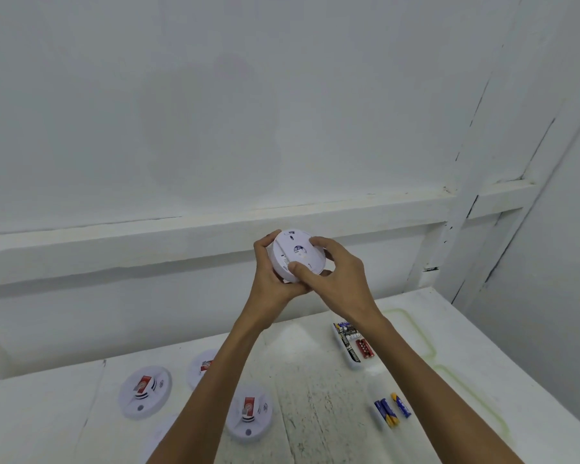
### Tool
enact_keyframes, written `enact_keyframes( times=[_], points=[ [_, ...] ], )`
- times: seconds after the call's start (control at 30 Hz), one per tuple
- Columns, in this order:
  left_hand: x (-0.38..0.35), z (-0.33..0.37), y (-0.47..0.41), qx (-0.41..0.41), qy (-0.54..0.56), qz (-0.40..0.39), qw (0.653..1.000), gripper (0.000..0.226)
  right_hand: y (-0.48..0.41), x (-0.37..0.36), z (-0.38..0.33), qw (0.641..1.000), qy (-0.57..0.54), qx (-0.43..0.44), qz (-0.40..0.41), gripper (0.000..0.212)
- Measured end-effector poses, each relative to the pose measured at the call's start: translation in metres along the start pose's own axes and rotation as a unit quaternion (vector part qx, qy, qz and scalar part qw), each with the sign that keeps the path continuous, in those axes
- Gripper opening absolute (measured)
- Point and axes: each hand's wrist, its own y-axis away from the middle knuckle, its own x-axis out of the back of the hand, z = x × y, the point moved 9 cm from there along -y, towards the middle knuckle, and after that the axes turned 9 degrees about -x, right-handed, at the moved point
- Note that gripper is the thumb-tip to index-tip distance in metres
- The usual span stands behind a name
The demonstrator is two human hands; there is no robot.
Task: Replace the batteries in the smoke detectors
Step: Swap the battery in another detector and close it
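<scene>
Holding one white smoke detector (297, 257) raised above the table (315, 380), back face toward the camera. Gripping its left rim with left hand (272, 279), curling round from behind; clamping right hand (335, 272) over the right edge, thumb pressing the back. Noting other detectors (145, 391) lying face up near left, loose batteries (390, 408) near right, battery tray (352, 343) farther.

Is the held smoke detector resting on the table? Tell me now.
No, the left hand and right hand grip the smoke detector raised above the table.
</scene>
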Motion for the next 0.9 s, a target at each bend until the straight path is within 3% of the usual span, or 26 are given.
enact_keyframes(
  times=[0.13, 0.57, 0.67, 0.8, 0.9],
  points=[
    [0.004, 0.006, -0.005, -0.012, 0.006, -0.011, 1.000, 0.103, -0.001, -0.002, -0.005, 0.999, -0.039, 0.013, -0.004, 0.058],
    [0.002, 0.007, -0.007, -0.043, -0.024, -0.038, 0.998, 0.098, -0.015, -0.008, -0.002, 0.997, 0.046, -0.005, -0.067, 0.057],
    [0.001, 0.001, -0.004, -0.024, -0.030, -0.054, 0.998, 0.101, -0.016, -0.009, 0.001, 0.993, 0.068, -0.034, -0.094, 0.053],
    [-0.008, 0.001, -0.003, 0.004, -0.052, -0.112, 0.992, 0.103, -0.025, -0.005, -0.002, 0.971, 0.194, -0.043, -0.132, 0.056],
    [-0.014, 0.004, -0.004, 0.043, 0.028, -0.130, 0.990, 0.105, -0.027, -0.004, -0.011, 0.972, 0.183, -0.049, -0.140, 0.057]
  ],
)
